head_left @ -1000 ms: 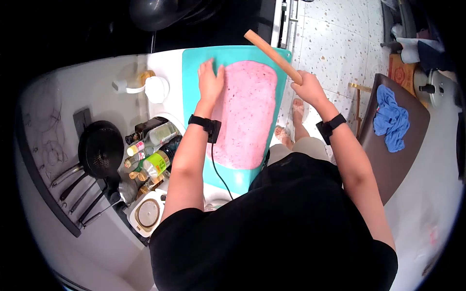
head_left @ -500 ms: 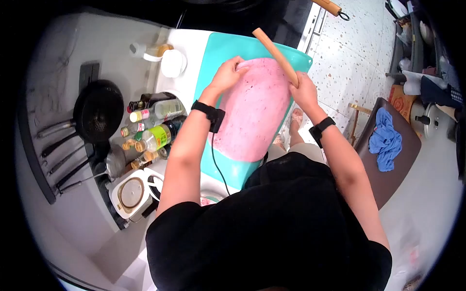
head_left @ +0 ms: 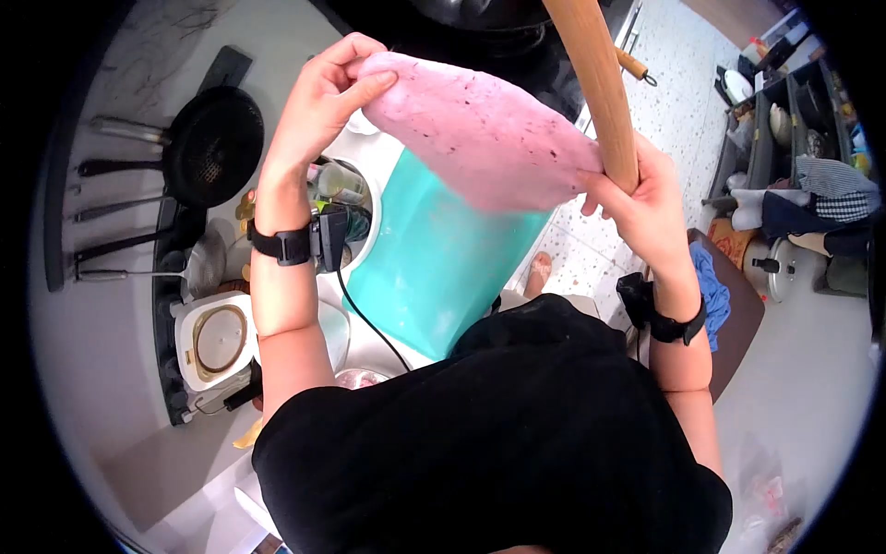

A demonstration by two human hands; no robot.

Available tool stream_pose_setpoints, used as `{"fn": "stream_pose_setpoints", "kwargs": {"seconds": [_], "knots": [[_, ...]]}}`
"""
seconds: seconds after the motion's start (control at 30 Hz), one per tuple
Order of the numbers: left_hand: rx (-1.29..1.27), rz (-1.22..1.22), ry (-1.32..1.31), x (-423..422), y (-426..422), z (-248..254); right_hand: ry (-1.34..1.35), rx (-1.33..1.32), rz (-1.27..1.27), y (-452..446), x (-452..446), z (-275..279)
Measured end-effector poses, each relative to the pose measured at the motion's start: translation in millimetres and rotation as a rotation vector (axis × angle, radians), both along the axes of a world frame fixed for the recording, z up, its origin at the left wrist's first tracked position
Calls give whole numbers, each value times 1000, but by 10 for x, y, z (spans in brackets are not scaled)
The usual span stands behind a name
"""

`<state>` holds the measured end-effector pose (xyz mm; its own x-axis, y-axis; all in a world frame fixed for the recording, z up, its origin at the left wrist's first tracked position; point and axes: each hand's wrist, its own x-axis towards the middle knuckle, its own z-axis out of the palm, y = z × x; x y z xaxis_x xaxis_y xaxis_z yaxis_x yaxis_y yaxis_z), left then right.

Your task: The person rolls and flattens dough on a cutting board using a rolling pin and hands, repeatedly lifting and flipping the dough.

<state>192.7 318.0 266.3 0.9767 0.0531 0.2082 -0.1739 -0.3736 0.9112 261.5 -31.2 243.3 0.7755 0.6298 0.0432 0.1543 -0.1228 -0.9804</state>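
A pink, dark-flecked sheet of dough [head_left: 480, 134] hangs raised above a teal mat [head_left: 415, 258]. Its upper left corner is pinched between the thumb and fingers of my left hand [head_left: 323, 97]. At the other end, my right hand [head_left: 646, 198] holds a wooden rolling pin [head_left: 600, 92] and also grips the right edge of the dough. The pin points up and away from me, its far end cut off by the top of the view. The lower edge of the dough is blurred.
Black pans [head_left: 212, 148] and utensils hang at the left, above a white appliance [head_left: 219, 340]. Bottles [head_left: 340, 185] stand behind my left wrist. A black stove [head_left: 397, 37] lies beyond the mat. At the right are a brown bench [head_left: 738, 342], a blue cloth [head_left: 709, 286] and shelves [head_left: 761, 138].
The dough lay on the mat before and is now lifted off it. Both hands have risen and moved apart, the rolling pin going up with my right hand. The view has shifted too.
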Motion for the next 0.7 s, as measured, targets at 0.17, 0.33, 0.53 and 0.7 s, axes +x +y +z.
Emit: {"fn": "stream_pose_setpoints", "kwargs": {"seconds": [0.17, 0.33, 0.53, 0.7], "knots": [[51, 54, 55, -781, -7, -86, -418, -248, 75, 74, -602, -86], [529, 23, 247, -1562, 134, -1258, -598, -548, 337, 292, -1517, -1361], [773, -26, 658, -2719, 30, -2823, -555, -558, 500, 93, -1982, -2248], [685, 421, 669, -2313, -186, -2052, -347, -671, 231, 285, -1801, -2109]]}}
